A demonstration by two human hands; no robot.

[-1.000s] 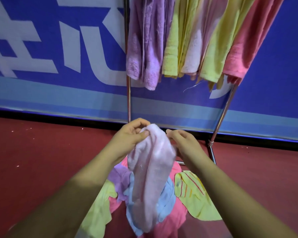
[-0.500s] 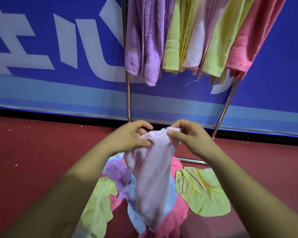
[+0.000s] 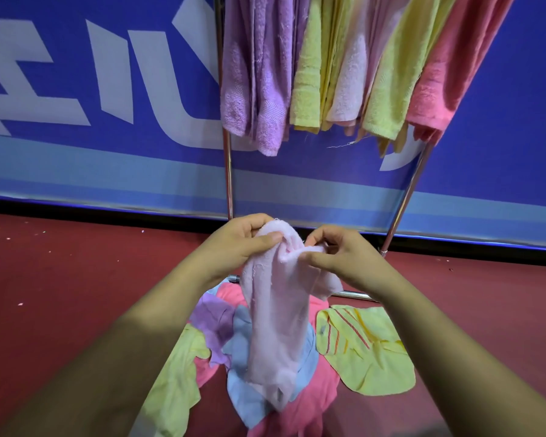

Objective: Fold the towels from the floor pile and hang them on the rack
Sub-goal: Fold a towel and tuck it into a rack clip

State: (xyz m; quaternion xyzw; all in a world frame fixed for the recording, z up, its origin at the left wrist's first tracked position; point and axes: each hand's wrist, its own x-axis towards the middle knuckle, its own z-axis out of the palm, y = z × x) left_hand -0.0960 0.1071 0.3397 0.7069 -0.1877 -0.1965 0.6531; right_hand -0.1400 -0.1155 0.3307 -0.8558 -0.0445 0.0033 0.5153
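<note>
Towel pile (image 3: 312, 402): near, on floor; several unfolded, yellow, blue, pink, purple.
Pale towel (image 3: 275, 326): held up over pile, hangs bunched, not folded yet.
L hand (image 3: 237, 244): thumb + fingers pinch its top edge.
R hand (image 3: 338, 257): pinches same edge, just beside L.
Rack (image 3: 229, 171): far; hung towels (image 3: 265, 74) fill the bar in view.
Progress: prob. past halfway.

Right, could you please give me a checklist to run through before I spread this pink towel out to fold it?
1. Grip of left hand on the pink towel: ok.
2. Grip of right hand beside it: ok.
3. Towel spread flat: not ok, bunched.
4. Lower end clear of the floor pile: cannot tell.
5. Free space on the rack: cannot tell, rail out of view.
</note>
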